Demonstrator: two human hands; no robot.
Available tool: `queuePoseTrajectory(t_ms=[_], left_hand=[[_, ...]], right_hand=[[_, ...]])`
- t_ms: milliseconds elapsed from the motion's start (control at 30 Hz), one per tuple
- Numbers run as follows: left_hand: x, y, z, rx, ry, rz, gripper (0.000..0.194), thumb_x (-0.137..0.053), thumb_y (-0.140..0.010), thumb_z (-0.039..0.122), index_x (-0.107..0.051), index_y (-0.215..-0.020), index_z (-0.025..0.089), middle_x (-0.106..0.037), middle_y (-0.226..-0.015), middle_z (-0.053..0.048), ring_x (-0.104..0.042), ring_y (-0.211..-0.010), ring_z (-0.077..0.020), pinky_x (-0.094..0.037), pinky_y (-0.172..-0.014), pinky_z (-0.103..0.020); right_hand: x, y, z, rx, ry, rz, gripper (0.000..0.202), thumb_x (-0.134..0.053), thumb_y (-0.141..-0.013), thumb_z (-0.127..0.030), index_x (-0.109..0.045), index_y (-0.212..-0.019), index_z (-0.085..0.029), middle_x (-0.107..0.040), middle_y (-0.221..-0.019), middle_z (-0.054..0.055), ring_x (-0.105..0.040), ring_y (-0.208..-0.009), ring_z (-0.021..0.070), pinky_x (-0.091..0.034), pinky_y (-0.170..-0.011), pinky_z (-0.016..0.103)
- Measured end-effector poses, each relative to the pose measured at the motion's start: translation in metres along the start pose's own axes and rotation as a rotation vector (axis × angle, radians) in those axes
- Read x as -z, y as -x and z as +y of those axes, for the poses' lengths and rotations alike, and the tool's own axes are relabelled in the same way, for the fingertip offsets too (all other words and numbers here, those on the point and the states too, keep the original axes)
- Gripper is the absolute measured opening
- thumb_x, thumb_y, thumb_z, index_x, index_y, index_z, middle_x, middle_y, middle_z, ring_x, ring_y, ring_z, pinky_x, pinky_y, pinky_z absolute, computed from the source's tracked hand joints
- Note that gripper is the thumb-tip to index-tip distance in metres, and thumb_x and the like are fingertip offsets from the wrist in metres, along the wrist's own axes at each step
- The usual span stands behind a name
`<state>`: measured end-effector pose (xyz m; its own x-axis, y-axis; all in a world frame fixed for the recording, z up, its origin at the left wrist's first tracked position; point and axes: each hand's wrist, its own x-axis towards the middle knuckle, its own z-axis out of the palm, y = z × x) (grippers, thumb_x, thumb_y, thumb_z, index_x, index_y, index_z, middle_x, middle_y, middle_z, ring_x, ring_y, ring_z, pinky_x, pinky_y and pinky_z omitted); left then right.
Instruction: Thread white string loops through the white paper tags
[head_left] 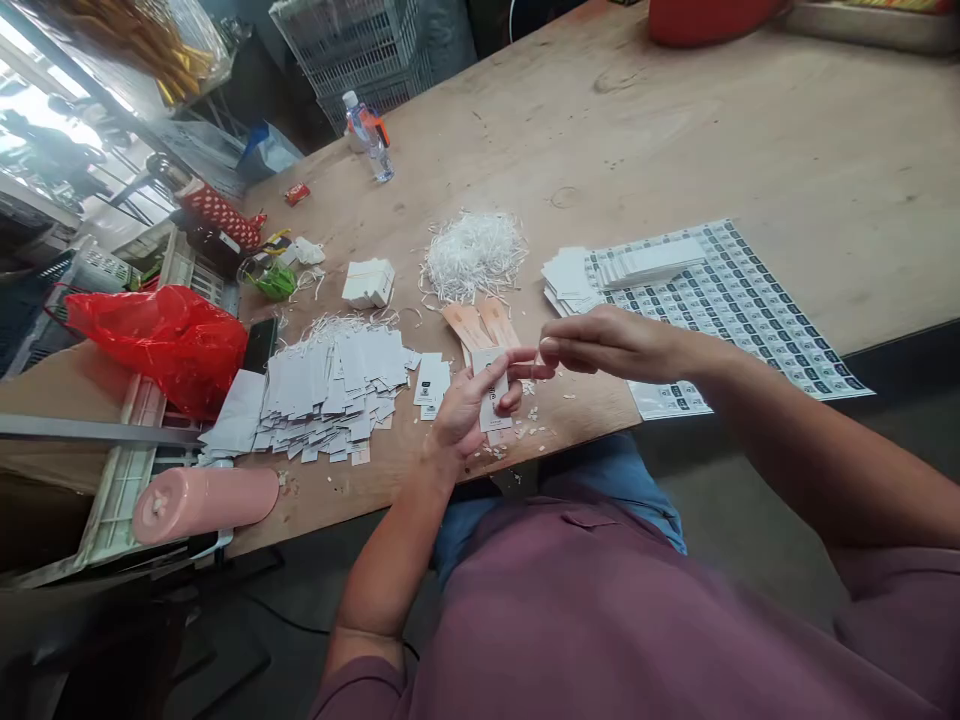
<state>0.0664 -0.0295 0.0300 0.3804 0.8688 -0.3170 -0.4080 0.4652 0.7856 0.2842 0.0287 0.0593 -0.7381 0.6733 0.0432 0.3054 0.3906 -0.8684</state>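
Observation:
My left hand [463, 405] is closed on a white printed card tag [491, 395] near the table's front edge. Close to its fingertips, my right hand [589, 340] has its thumb and fingers pinched together; whatever is between them is too small to make out. Peach-coloured cards [480, 322] lie just beyond the held tag. Behind them is a heap of white strings [476, 255]. Left of my left hand lie a few printed tags [431, 382] and a large pile of white tags [330, 385]. A sheet of printed stickers [757, 310] lies under my right forearm, with white cards [649, 262] on it.
A banded stack of white cards [368, 283] and a water bottle [369, 138] stand farther back. At the left are a red plastic bag [161, 345], a dark phone [260, 345] and a pink cylinder [206, 503]. Paper scraps [531, 432] litter the front edge.

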Motion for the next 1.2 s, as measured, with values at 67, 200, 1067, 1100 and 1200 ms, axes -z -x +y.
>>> queuePoseTrajectory(t_ms=[67, 200, 1067, 1100, 1200], left_hand=[[-0.004, 0.0, 0.001, 0.019, -0.017, -0.016, 0.04, -0.082, -0.075, 0.044, -0.078, -0.099, 0.013, -0.073, -0.086, -0.009, -0.037, -0.053, -0.0042, -0.028, -0.049, -0.022], [-0.006, 0.006, -0.003, 0.014, -0.104, 0.042, 0.035, -0.088, -0.068, 0.039, -0.078, -0.086, 0.011, -0.068, -0.074, -0.005, -0.037, -0.053, -0.0039, -0.026, -0.049, -0.022], [-0.017, 0.016, -0.013, 0.005, -0.279, 0.346, 0.03, -0.091, -0.06, 0.033, -0.074, -0.074, 0.014, -0.066, -0.062, -0.001, -0.05, -0.05, -0.0053, -0.037, -0.048, -0.019], [-0.018, 0.014, -0.018, -0.029, -0.253, 0.38, 0.03, -0.091, -0.06, 0.034, -0.074, -0.075, 0.014, -0.066, -0.062, 0.0, -0.049, -0.049, -0.0046, -0.036, -0.048, -0.019], [-0.024, 0.01, -0.037, -0.122, -0.204, 0.463, 0.03, -0.092, -0.059, 0.035, -0.075, -0.075, 0.016, -0.061, -0.059, 0.003, -0.046, -0.048, -0.0045, -0.035, -0.047, -0.02]], right_hand=[[0.0, 0.005, 0.001, -0.012, -0.018, 0.048, 0.044, -0.052, -0.097, -0.06, -0.065, -0.079, -0.021, -0.053, -0.061, -0.003, -0.046, -0.055, 0.0101, -0.034, -0.054, 0.028], [0.006, 0.014, 0.01, -0.04, -0.054, 0.109, 0.042, -0.055, -0.096, -0.058, -0.064, -0.075, -0.023, -0.054, -0.059, -0.002, -0.046, -0.055, 0.0108, -0.035, -0.055, 0.03], [-0.1, 0.026, 0.031, 0.011, -0.409, 0.853, 0.019, -0.081, -0.081, -0.042, -0.079, -0.093, -0.028, -0.075, -0.095, 0.006, -0.068, -0.096, 0.0244, -0.056, -0.09, 0.044], [-0.104, 0.026, 0.03, -0.013, -0.371, 0.94, 0.016, -0.081, -0.081, -0.041, -0.079, -0.091, -0.029, -0.075, -0.094, 0.006, -0.068, -0.097, 0.025, -0.056, -0.092, 0.045], [-0.116, 0.023, 0.027, -0.049, -0.404, 1.001, 0.016, -0.081, -0.08, -0.043, -0.078, -0.083, -0.028, -0.075, -0.088, 0.006, -0.069, -0.091, 0.0244, -0.058, -0.088, 0.044]])
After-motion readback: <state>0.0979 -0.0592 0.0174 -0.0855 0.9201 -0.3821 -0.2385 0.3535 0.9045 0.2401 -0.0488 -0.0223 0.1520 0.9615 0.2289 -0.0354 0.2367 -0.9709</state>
